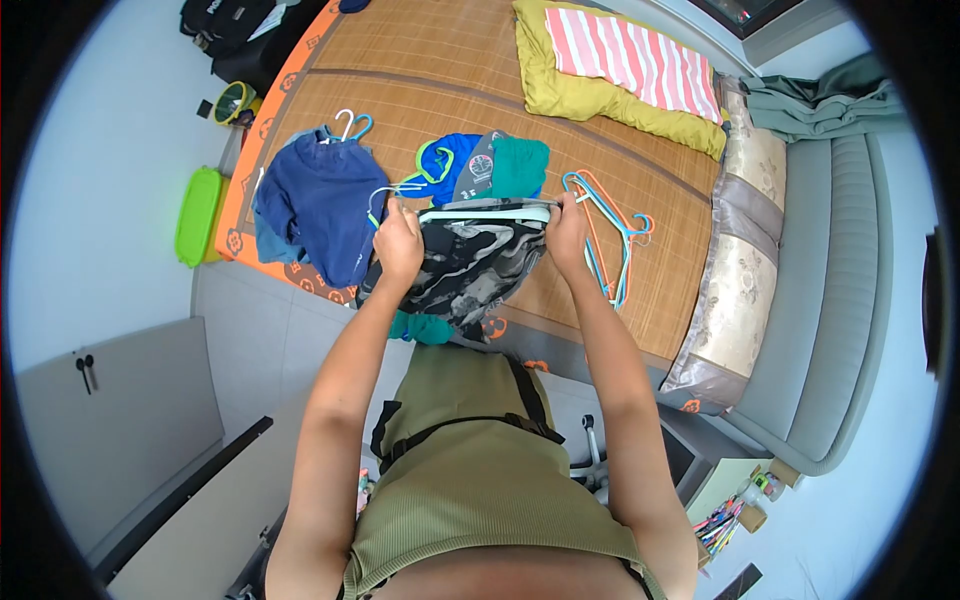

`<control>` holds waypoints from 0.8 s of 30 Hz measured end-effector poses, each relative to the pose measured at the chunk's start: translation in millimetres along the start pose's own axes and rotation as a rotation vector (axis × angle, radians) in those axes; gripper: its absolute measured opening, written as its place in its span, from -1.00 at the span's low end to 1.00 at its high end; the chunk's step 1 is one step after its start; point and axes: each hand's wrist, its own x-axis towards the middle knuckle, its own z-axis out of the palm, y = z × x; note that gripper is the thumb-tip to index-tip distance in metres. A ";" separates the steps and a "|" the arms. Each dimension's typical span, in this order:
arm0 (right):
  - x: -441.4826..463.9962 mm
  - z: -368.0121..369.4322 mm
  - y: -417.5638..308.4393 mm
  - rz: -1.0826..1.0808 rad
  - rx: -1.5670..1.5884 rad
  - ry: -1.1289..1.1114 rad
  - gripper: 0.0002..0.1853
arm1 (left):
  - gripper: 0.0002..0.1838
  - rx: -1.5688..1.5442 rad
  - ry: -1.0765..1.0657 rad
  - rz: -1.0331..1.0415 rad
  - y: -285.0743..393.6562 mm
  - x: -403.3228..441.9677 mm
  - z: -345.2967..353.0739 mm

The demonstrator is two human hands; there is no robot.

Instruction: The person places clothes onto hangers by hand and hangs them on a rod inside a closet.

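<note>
A black and grey camouflage-patterned garment [480,262] hangs between my two hands at the bed's near edge; its exact kind is hard to tell. A pale hanger [485,214] lies across its top opening. My left hand [400,247] is closed on the garment's left corner. On the opposite corner, my right hand [567,238] grips with fingers curled. Just beyond lie blue, grey and green folded clothes [485,167]. Left of my left hand is a dark blue garment [325,200], with hanger hooks [352,126] showing above it. Orange and blue hangers [615,230] rest right of my right hand.
The bed carries a woven mat [420,60]. A striped pink cloth [635,55] lies on a mustard quilt [570,95] at the far right. Pillows [735,270] line the padded headboard [850,290]. A green-lidded box [200,215] stands left of the bed.
</note>
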 end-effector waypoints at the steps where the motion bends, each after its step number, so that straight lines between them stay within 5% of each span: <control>1: 1.2 -4.0 2.6 -0.007 -0.003 -0.061 -0.91 | -0.77 0.004 0.010 -0.012 0.3 1.2 0.1; 8: -8.8 -11.3 10.3 -0.331 -0.317 -0.117 -0.81 | -0.82 0.066 0.056 0.037 5.3 9.2 -2.2; 14: -18.3 4.0 14.9 -0.126 -0.449 -0.160 -0.89 | -0.86 0.115 0.161 0.235 13.6 14.4 -1.6; 17: -20.4 1.8 11.3 -0.016 -0.249 -0.114 -0.86 | -0.88 0.112 0.175 0.306 12.6 20.4 -3.0; 20: -16.8 29.8 51.5 0.291 0.378 -0.062 -0.86 | -0.89 0.103 0.170 0.334 15.1 21.9 -4.7; 24: -16.2 2.6 12.5 -0.082 -0.329 -0.060 -0.95 | -0.89 0.114 0.186 0.346 17.4 19.9 0.7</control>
